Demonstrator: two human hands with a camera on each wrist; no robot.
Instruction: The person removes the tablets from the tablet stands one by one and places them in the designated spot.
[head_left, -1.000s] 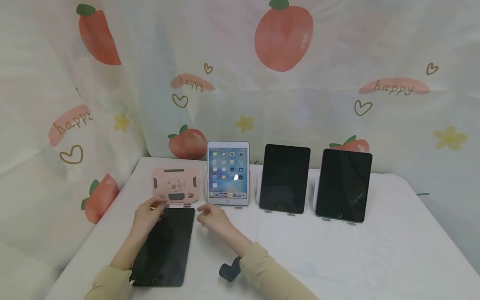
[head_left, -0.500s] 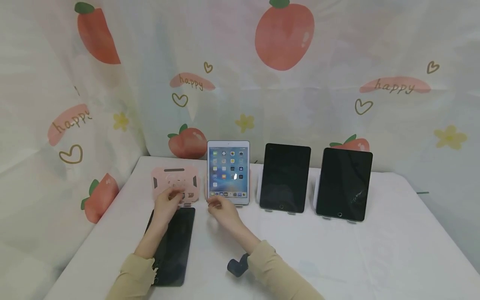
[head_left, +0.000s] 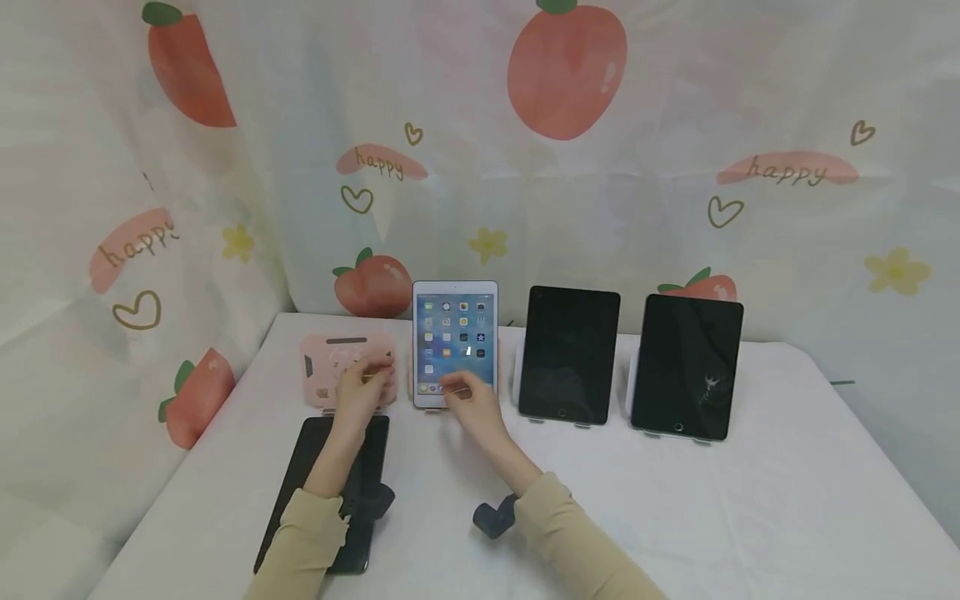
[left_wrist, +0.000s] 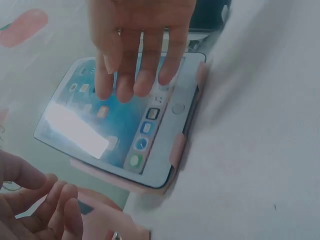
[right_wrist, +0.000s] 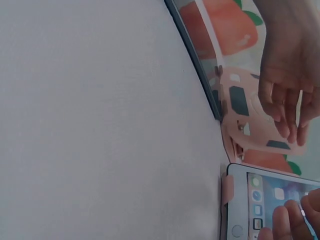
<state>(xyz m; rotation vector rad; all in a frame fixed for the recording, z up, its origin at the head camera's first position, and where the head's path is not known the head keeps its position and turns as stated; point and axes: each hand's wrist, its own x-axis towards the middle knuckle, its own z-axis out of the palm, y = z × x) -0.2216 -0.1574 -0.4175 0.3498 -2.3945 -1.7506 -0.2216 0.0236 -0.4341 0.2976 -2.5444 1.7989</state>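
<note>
Lit tablet (head_left: 454,343) stands upright in a pink stand at the back of the desk (head_left: 750,500), second in the row from my left, with its home screen bright. My right hand (head_left: 471,402) is in front of its lower edge; in the left wrist view the fingers (left_wrist: 135,75) are straight and a little apart, and the tips lie on or just over the lower part of the screen, I cannot tell which. My left hand (head_left: 363,389) is at the empty pink stand (head_left: 330,367) just beside the lit tablet, covering its right half. In the right wrist view its fingers (right_wrist: 287,117) are relaxed and slightly bent over the stand's face, pinching nothing. Under my left forearm a dark tablet (head_left: 315,475) lies flat on the desk, near the front of the pink stand. To the right of the lit tablet, two more black tablets (head_left: 568,354) and (head_left: 686,367) stand upright on white stands, their screens off. Behind all, a curtain (head_left: 675,167) with peach prints hangs.
</note>
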